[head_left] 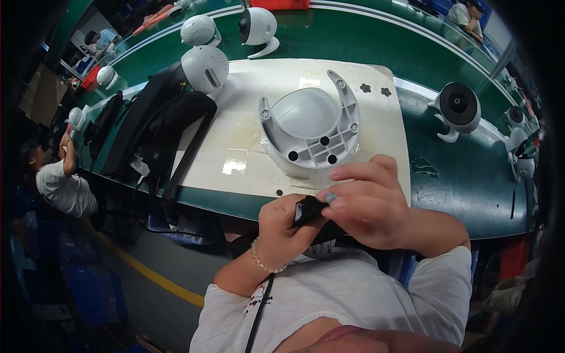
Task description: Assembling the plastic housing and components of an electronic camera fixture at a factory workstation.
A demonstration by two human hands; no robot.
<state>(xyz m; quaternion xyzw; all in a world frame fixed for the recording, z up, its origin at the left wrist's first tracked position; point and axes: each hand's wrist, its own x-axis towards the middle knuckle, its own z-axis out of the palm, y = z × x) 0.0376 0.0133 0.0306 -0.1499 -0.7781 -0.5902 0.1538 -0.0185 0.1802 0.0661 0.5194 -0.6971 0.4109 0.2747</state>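
My left hand (282, 226) is closed around a small black strip-like part (307, 209), held just off the near edge of the table. My right hand (368, 203) meets it from the right, thumb and forefinger pinching a tiny grey piece (329, 197) at the black part's end. A bead bracelet circles my left wrist. Just beyond my hands, a grey U-shaped plastic base (312, 129) with round holes lies upside down on a white mat (247, 147).
A white round camera body (205, 67) rests at the mat's far left beside a black bag with straps (156, 126). More white camera units (259, 26) and a dark-faced one (459, 109) stand on the green belt (459, 176). A seated person (59, 176) works at the left.
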